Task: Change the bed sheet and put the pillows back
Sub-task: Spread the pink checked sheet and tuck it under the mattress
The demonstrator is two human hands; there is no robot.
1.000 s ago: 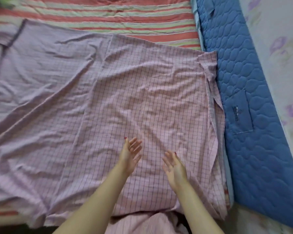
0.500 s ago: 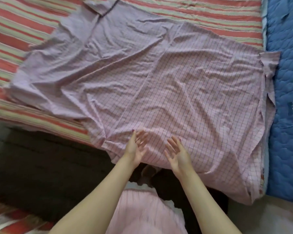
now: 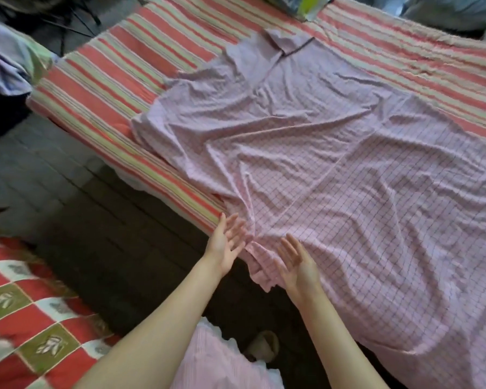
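One pink checked sheet (image 3: 334, 197) lies rumpled across one bed (image 3: 101, 80) with a red-and-green striped cover. Two bare hands, the left hand (image 3: 226, 242) and the right hand (image 3: 298, 262), reach out at the sheet's near corner, fingers straight, palms turned up. One red, white and olive patchwork quilt (image 3: 26, 318) shows at lower left, one bundle of pale cloth (image 3: 9, 60) at upper left, one slipper (image 3: 263, 346) on the dark floor (image 3: 96, 234).

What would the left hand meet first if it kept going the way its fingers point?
The left hand is open, fingers aimed up and forward at the bed's near edge. It would likely first meet the bunched edge of the pink checked sheet, right beside the striped mattress cover; depth is unclear.
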